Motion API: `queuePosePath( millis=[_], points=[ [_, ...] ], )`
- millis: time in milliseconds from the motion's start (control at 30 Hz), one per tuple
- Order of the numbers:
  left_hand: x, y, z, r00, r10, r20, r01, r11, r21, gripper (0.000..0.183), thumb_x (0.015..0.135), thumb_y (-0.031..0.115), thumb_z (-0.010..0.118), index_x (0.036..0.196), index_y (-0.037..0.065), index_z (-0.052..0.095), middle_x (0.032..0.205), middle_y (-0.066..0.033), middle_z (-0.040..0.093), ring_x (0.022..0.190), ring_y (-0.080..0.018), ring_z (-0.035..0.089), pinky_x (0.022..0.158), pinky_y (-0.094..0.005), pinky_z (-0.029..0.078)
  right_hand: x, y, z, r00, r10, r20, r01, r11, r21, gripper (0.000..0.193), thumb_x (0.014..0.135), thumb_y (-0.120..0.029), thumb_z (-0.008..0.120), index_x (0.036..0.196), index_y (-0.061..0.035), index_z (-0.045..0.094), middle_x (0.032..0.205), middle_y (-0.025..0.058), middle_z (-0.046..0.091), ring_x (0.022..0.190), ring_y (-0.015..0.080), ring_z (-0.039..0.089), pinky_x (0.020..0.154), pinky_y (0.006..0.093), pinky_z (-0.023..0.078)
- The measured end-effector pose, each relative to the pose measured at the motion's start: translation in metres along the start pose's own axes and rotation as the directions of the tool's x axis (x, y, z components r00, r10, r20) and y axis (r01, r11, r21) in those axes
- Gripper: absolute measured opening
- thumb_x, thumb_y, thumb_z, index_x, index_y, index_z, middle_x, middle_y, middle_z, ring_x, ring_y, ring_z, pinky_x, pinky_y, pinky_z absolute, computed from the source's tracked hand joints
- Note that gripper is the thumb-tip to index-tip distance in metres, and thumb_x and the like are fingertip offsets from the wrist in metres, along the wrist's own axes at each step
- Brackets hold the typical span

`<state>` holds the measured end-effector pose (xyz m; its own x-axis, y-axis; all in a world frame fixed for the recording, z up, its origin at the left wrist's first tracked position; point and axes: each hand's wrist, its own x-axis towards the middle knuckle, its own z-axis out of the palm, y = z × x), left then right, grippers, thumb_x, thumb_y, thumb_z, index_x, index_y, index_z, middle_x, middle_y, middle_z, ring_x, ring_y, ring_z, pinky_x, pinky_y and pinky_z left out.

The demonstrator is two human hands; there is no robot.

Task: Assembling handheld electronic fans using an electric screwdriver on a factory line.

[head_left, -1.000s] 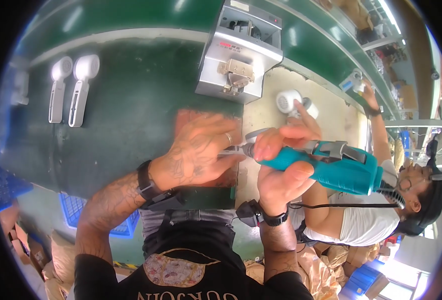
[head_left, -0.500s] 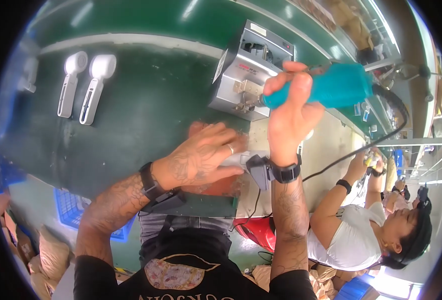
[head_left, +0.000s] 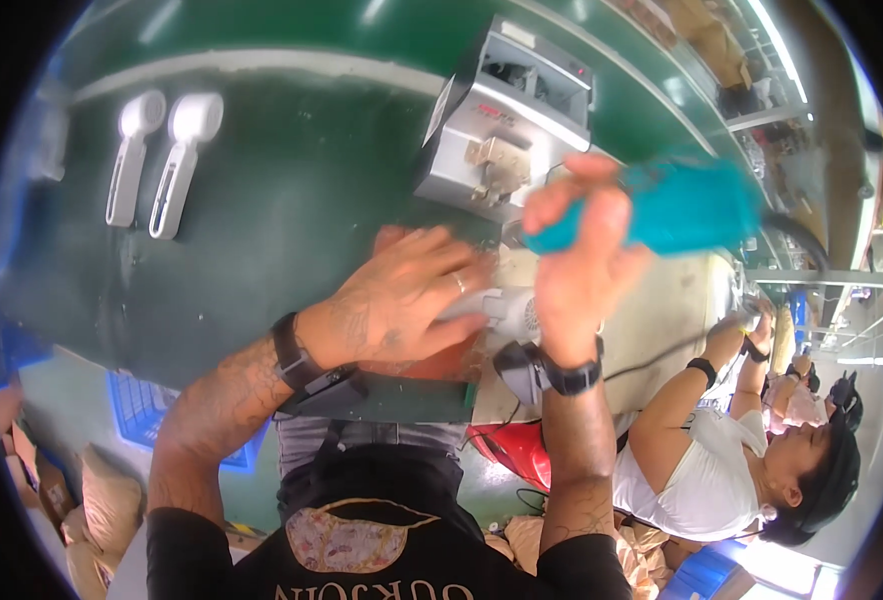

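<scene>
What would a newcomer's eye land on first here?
Probably the teal power tool, motion-blurred in the right hand, right of centre. Next, the boxy silver machine at upper centre, beyond the hands, and the white device held by the left hand near mid-picture. Two more white devices lie side by side at upper left, bright against the green tabletop.

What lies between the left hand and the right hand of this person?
In the head view, a white fan lies there. The left hand holds it; its round head points toward the right hand, which holds a teal power tool.
</scene>
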<state>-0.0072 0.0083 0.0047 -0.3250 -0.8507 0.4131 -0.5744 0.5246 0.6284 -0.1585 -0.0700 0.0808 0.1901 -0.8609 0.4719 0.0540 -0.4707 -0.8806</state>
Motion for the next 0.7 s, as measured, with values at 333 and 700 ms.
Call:
queuePosePath(
  millis=[333, 700],
  points=[
    [0.003, -0.005, 0.003, 0.997, 0.082, -0.003, -0.082, 0.996, 0.026, 0.046, 0.091, 0.026, 0.077, 0.129, 0.003, 0.065, 0.118, -0.0126, 0.063, 0.109, -0.0337, 0.057, 0.093, -0.0467, 0.047, -0.041, -0.007, -0.032, 0.996, 0.081, -0.02, -0.081, 0.997, 0.008, 0.072, 0.1, -0.062, 0.068, 0.123, 0.0063, 0.058, 0.074, 0.0076, 0.057, 0.064, 0.0184, 0.057, 0.06, 0.0345, 0.047],
    [0.004, 0.001, -0.001, 0.996, -0.008, 0.089, 0.009, 1.0, -0.013, 0.04, 0.092, 0.021, 0.078, 0.129, 0.011, 0.068, 0.127, -0.0103, 0.066, 0.111, -0.0339, 0.06, 0.095, -0.0471, 0.048, -0.045, 0.005, -0.033, 0.997, 0.081, 0.011, -0.081, 0.992, 0.101, 0.057, 0.103, -0.053, 0.067, 0.113, 0.0022, 0.054, 0.076, 0.0085, 0.057, 0.064, 0.0203, 0.057, 0.059, 0.0367, 0.048]
  ],
)
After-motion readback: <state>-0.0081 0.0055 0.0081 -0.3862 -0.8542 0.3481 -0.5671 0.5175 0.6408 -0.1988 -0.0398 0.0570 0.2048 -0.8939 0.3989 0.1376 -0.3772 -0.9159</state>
